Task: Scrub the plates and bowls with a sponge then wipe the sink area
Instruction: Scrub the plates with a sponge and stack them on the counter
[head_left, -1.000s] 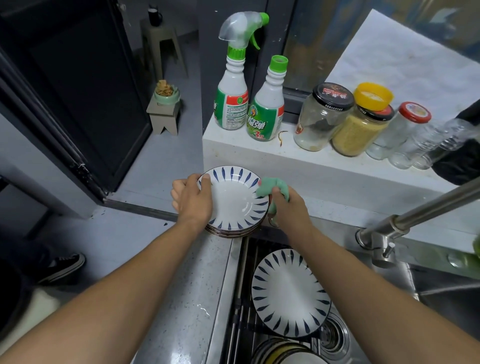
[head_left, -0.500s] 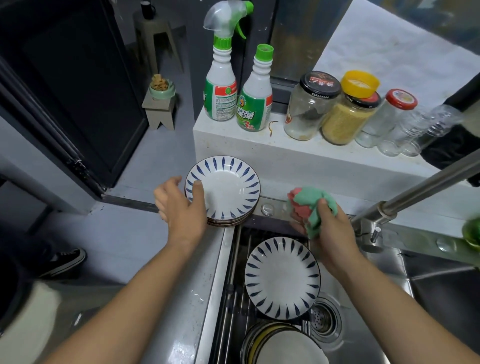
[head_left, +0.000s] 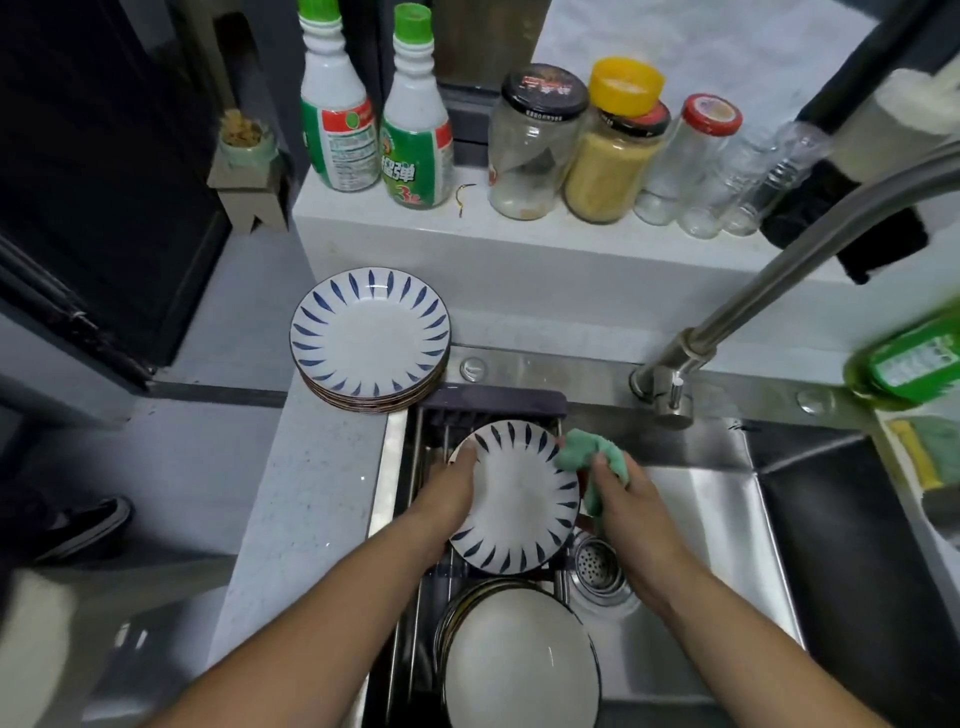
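Note:
A white plate with blue leaf marks sits over the rack in the sink. My left hand grips its left rim, thumb on the top face. My right hand holds a green sponge cloth against the plate's upper right rim. A stack of matching plates stands on the counter at the sink's back left corner. A stack of white bowls lies in the sink nearer to me.
The steel tap arches over the sink from the back right. Spray bottles and jars line the white ledge behind. A green soap bottle and a sponge sit at the right. The drain strainer lies beside the plate.
My left hand left the stacked plates on the counter and took hold of the plate in the sink. My right hand brought the sponge cloth down onto that plate's rim.

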